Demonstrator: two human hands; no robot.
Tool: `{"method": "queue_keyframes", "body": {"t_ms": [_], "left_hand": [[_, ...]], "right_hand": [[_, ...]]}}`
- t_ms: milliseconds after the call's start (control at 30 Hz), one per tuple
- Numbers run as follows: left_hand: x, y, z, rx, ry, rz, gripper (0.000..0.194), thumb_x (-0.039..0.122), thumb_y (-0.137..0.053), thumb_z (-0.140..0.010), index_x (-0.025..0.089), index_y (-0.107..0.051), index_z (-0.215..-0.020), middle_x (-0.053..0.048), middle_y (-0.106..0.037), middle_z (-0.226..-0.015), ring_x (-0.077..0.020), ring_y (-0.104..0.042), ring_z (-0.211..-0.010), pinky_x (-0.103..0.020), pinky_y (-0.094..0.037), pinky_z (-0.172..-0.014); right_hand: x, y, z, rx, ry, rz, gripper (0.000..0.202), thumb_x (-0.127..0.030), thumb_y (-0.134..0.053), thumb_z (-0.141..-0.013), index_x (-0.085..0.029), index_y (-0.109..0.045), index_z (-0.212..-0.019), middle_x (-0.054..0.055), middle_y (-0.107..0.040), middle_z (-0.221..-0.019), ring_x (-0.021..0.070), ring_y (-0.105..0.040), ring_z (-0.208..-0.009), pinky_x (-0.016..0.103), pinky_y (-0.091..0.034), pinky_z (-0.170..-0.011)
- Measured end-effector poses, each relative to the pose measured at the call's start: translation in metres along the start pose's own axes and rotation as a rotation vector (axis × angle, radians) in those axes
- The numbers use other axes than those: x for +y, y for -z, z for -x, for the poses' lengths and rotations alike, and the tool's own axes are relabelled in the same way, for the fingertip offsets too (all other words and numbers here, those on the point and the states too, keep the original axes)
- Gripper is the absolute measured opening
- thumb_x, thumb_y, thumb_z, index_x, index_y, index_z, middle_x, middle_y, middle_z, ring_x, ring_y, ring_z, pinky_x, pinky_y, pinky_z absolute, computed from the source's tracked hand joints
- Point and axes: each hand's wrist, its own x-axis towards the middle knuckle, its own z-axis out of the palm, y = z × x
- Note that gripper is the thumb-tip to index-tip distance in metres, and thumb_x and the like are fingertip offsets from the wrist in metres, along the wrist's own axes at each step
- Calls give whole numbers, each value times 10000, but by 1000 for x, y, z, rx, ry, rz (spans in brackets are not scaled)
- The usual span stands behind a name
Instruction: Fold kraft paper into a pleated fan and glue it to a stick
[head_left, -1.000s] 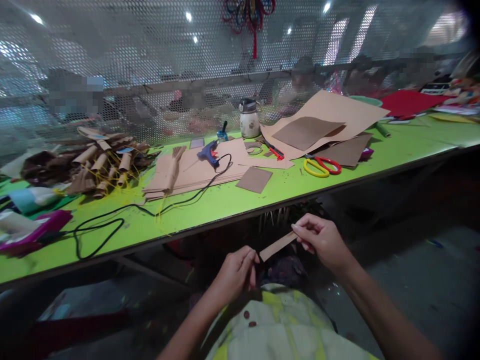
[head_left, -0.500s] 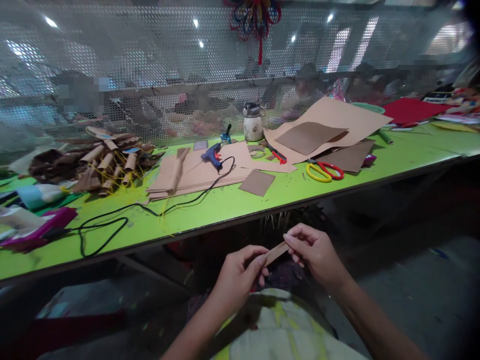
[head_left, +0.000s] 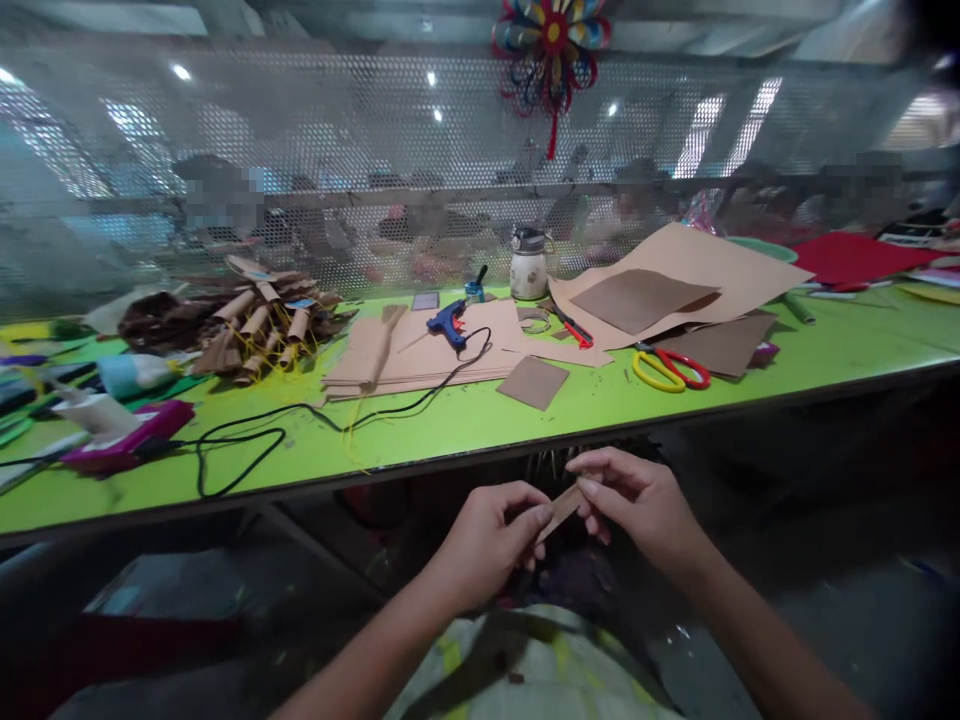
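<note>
Between my hands, in front of the table's near edge and above my lap, is a narrow folded strip of brown paper (head_left: pixel 562 510). My left hand (head_left: pixel 499 535) pinches its lower left end between thumb and fingers. At the upper right end, my right hand (head_left: pixel 637 505) grips the strip with thumb and fingertips. On the table beyond lie a small brown paper square (head_left: pixel 533 382), a stack of brown paper sheets (head_left: pixel 420 360), a blue glue gun (head_left: pixel 448 325) resting on that stack, and scissors (head_left: pixel 671 367) with yellow and red handles.
The green table (head_left: pixel 420 430) runs across the view. A black cord (head_left: pixel 300 408) loops over its left part. Rolled brown paper pieces (head_left: pixel 259 320) with yellow string lie at left, large paper sheets (head_left: pixel 675 265) at right. A bottle (head_left: pixel 529 265) and a red cutter (head_left: pixel 576 333) stand and lie between.
The view has shifted, so the table's things appear lower and further right. Both hands still hold the paper strip, and its angle is slightly steeper; the right fingers have shifted along its end.
</note>
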Motion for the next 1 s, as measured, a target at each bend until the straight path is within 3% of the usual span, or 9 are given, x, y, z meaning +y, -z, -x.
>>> {"method": "queue_keyframes", "body": {"t_ms": [100,200,267,367,500,600,800,1000], "left_hand": [[7,9,-5,14,-4,44,320,449,-575,-798,129,-576,-815,14,-551,-548,-70,-467,-438,-165,-333,-434],[20,22,-9,9,-33,24,302,438,-569,-797,136,-553,-802,15,-551,-560,-72,-470,-446,-162,-322,-432],[29,32,-11,-16,-72,-41,282,418,-555,-810,136,-560,-804,11,-555,-586,-78,-479,-475,-167,-333,-449],[41,46,-18,-36,-194,-229,238,357,-524,-836,133,-591,-793,12,-551,-607,-89,-491,-536,-184,-371,-518],[53,64,-38,30,-395,-579,220,308,-511,-841,144,-647,-784,7,-578,-650,-108,-503,-615,-192,-362,-576],[55,77,-62,51,-487,-780,257,338,-520,-839,146,-683,-788,-8,-606,-694,-116,-507,-638,-198,-341,-578],[40,97,-107,10,-431,-936,185,273,-591,-783,139,-718,-773,-12,-611,-637,-119,-486,-607,-198,-309,-553],[32,101,-114,-24,-481,-933,192,240,-560,-826,133,-719,-820,-34,-646,-742,-123,-517,-664,-195,-349,-609]], "right_hand": [[-9,6,-9,-108,85,81,270,-276,-563,-857,-203,-595,-1115,1,-600,-712,106,-585,-564,216,-500,-496],[-21,13,-21,-226,235,206,366,-231,-569,-851,-249,-549,-1216,59,-619,-1024,159,-620,-888,284,-522,-774],[-30,14,-30,-256,278,260,438,-227,-578,-846,-264,-500,-1275,76,-587,-1145,181,-593,-1006,315,-489,-869],[-41,10,-47,-252,284,335,370,-268,-598,-838,-227,-564,-1203,78,-628,-1051,174,-620,-916,301,-505,-805],[-51,2,-78,-252,384,552,113,-263,-630,-806,-175,-699,-813,48,-671,-800,164,-616,-774,282,-476,-729],[-50,2,-103,-301,389,629,108,-253,-631,-792,-181,-706,-764,30,-680,-739,159,-600,-722,276,-460,-688],[-26,6,-147,-407,263,815,115,-232,-628,-759,-153,-708,-735,15,-668,-696,146,-571,-662,245,-430,-610],[-11,8,-166,-502,376,928,129,-250,-622,-781,-160,-712,-759,14,-656,-692,136,-547,-657,229,-407,-614]]}}
